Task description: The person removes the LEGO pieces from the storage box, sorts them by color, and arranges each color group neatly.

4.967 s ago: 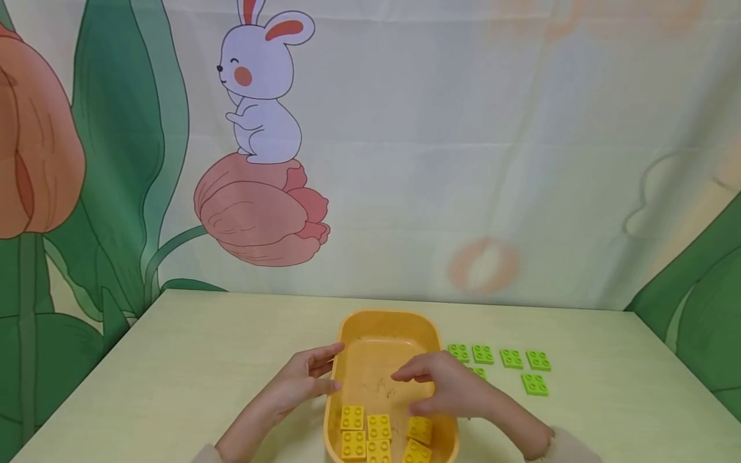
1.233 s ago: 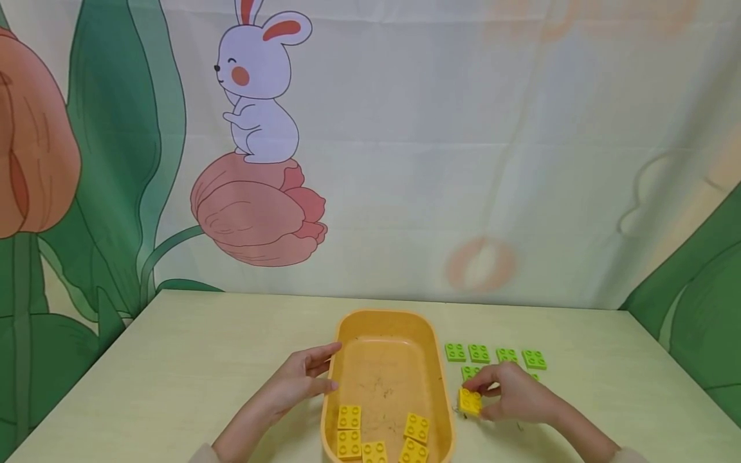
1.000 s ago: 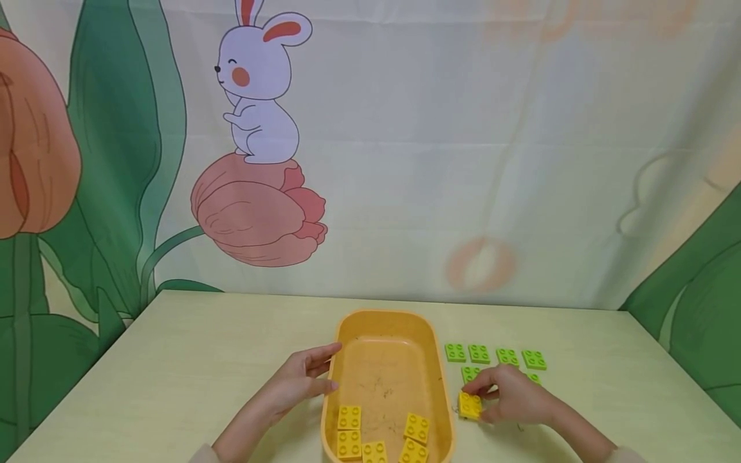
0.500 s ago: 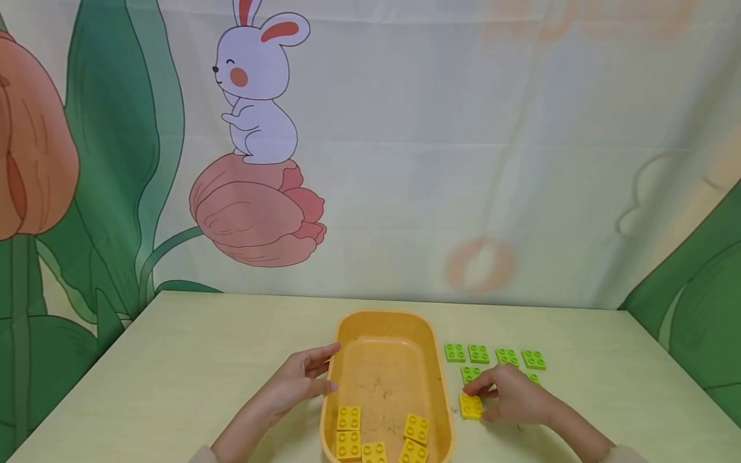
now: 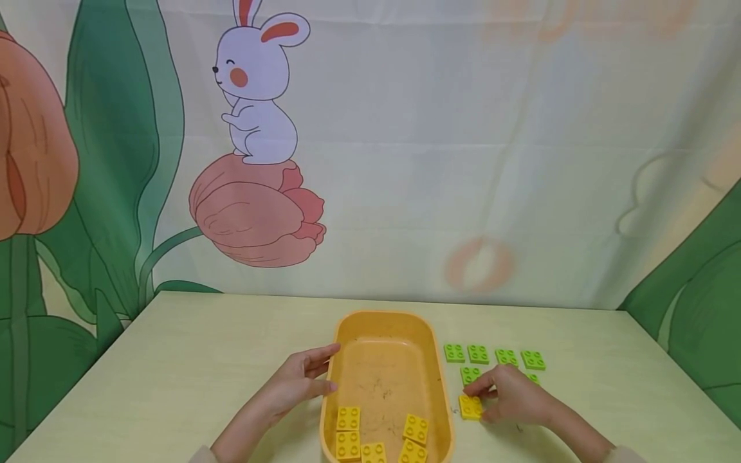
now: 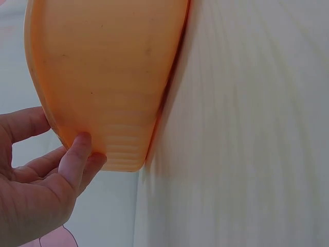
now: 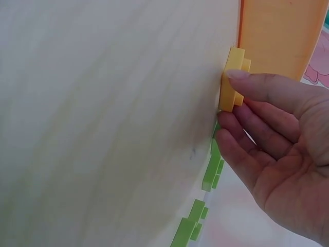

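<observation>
1. Tray: one, orange, on the table; landmark for the entries below.
2. Left hand: left of the tray; fingers relaxed and apart, touching its outer wall, not wrapped round it.
3. Right hand: right of the tray; thumb and fingertips pinch the yellow block by its edges.
4. Yellow block: just right of the tray, not touching it; studs up, apparently flat on the table.
5. Green blocks: farther back, right of the tray; four in the far row, a nearer row partly behind the right hand, full count hidden.
6. Tray blocks: five yellow in view, toward the tray's near end.
7. Handling, as judged: light, low pinch; block squared to the tray's side; thumb and fingertips best released together, against skidding; knuckles clear of the green blocks; tray steadied, not pushed.
</observation>
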Demonstrator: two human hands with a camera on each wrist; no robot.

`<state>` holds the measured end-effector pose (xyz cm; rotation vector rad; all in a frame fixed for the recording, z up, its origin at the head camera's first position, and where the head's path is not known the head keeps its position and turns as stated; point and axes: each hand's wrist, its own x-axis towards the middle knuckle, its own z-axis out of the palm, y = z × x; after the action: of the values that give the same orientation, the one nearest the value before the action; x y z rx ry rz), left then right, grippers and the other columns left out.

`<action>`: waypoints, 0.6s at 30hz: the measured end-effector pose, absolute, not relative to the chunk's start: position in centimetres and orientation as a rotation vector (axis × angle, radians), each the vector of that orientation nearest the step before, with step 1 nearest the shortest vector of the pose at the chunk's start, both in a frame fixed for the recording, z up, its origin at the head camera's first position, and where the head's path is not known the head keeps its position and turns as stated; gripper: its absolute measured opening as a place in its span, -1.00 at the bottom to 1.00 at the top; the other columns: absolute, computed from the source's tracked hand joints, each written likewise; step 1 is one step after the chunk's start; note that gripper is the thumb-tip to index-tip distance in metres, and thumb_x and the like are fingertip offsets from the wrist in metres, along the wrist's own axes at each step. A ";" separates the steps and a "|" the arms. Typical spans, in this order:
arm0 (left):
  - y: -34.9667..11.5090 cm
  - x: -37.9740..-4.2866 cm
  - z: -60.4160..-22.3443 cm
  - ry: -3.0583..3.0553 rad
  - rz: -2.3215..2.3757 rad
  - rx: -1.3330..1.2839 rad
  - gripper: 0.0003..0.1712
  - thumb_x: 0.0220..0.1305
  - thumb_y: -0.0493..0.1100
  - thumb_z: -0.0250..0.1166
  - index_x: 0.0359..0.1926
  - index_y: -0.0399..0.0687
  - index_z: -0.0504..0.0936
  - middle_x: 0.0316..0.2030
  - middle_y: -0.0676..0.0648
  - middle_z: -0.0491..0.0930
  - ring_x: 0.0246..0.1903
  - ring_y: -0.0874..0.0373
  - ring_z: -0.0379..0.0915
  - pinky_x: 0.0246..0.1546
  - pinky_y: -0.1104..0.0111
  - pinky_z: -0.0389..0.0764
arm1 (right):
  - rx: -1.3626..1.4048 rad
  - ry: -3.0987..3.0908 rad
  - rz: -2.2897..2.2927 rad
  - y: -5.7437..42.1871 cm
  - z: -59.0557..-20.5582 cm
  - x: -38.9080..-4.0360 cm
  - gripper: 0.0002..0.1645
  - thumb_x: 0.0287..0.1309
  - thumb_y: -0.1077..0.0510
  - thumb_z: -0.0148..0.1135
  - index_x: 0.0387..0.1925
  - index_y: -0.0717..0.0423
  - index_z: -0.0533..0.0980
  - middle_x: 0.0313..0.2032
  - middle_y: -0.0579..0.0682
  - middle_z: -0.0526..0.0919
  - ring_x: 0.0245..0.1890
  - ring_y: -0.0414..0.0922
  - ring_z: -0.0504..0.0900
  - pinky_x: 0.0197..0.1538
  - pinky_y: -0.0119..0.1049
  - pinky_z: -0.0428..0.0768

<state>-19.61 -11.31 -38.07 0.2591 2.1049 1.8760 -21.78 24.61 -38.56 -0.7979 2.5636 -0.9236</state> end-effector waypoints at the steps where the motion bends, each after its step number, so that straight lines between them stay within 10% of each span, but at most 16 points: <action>1: -11.3 -19.6 -38.1 2.106 1.875 0.256 -0.26 0.08 -0.44 0.23 0.30 -0.34 0.17 0.30 -0.35 0.11 0.23 -0.27 0.10 0.00 0.17 0.48 | -0.799 2.563 -0.921 24.6 -38.5 -21.8 -0.54 -0.34 0.35 0.45 -0.22 0.32 0.61 -0.23 0.10 0.68 -0.20 -0.08 0.63 -0.16 -0.20 0.60; 18: -11.2 -19.8 -38.0 2.116 1.870 0.237 -0.26 0.08 -0.44 0.24 0.29 -0.35 0.17 0.29 -0.35 0.11 0.23 -0.26 0.11 0.01 0.18 0.48 | -1.008 2.628 -1.096 21.8 -34.1 -19.5 -0.50 -0.11 0.15 0.40 -0.08 0.29 0.54 -0.11 0.12 0.62 -0.14 -0.10 0.60 -0.07 -0.15 0.56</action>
<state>-19.76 -11.19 -37.99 0.2370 2.1157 1.8697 -19.50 21.82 -34.12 -1.0085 2.6280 -1.0964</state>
